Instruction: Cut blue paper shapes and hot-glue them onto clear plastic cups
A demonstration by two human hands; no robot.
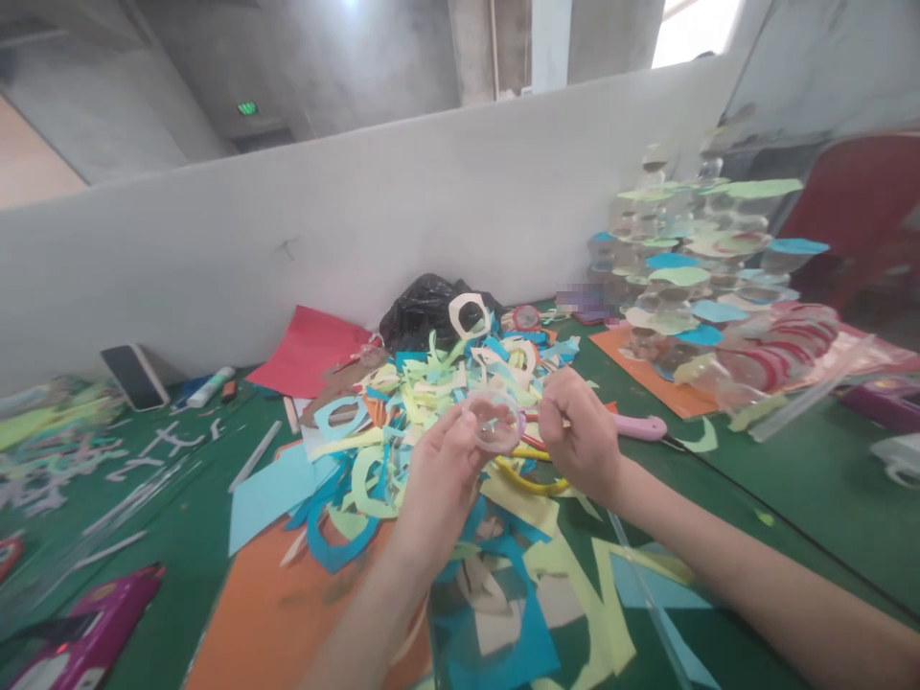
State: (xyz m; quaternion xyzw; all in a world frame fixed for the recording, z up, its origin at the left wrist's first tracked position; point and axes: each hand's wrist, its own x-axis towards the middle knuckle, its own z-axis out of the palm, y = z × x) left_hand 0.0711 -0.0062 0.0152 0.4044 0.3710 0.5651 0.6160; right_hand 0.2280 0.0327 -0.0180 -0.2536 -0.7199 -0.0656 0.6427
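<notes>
My left hand [447,458] is closed on a small transparent plastic cup [495,426], its round opening facing me. Just right of the cup, my right hand [579,431] is curled into a fist with thumb and fingers pressed together. Whatever lies inside that fist is hidden. Under and behind both hands spreads a heap of cut paper scraps [370,484] in yellow, blue and cream. A pink handle [639,427] with a black cord shows beyond my right wrist. Yellow scissor-like loops [536,482] lie beneath the hands, partly covered.
A tiered stack of transparent cups and paper discs [676,278] stands at the right on an orange sheet [629,369]. A black plastic bag [424,311] rests against the white partition [359,211]. At left are a phone [135,377] and a magenta device [93,628].
</notes>
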